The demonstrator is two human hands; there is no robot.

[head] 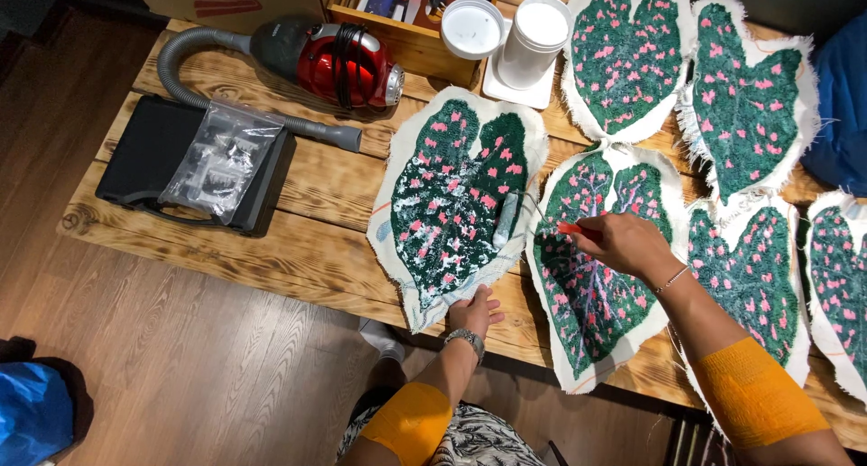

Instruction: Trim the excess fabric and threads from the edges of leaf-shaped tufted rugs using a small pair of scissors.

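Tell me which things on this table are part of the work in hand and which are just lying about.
In use:
left hand on the white-smeared leaf cloth
right hand holding a red tool over the next leaf cloth

Lying about:
red vacuum cleaner
black case
plastic bag
white jar
lid

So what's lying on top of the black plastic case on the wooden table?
A clear plastic bag with small pale parts lies on the black plastic case. The grey vacuum hose runs just behind it. The case is closed, so its inside stays hidden.
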